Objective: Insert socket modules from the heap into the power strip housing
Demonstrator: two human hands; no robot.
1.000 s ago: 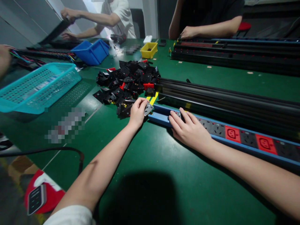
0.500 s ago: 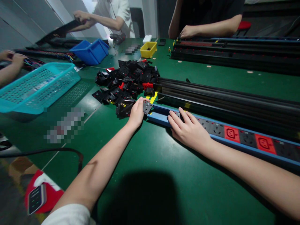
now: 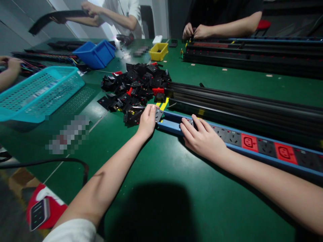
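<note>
A blue power strip housing [image 3: 171, 126] lies across the table, its right part filled with black socket modules [image 3: 267, 148] and red socket modules [image 3: 249, 142]. At the housing's left end, my left hand [image 3: 147, 121] is closed on a black socket module [image 3: 158, 115], thumb and fingers at its edge. My right hand [image 3: 202, 136] rests over the housing with fingers spread across the modules at the edge of the open channel; its fingertips touch them. Just behind my left hand lies a heap of loose socket modules [image 3: 137, 84], mostly black with a few red.
Long black housings [image 3: 227, 107] lie behind the blue one. A turquoise basket [image 3: 58, 97], a blue bin [image 3: 97, 55] and a yellow bin [image 3: 158, 52] stand on the green table. Co-workers' hands [image 3: 202, 32] work at the far side. A cable [image 3: 63, 160] hangs at the left edge.
My left hand has shifted very slightly, still on the socket module at the housing's end. My right hand stays put. Across the table, a co-worker has raised a long black strip.
</note>
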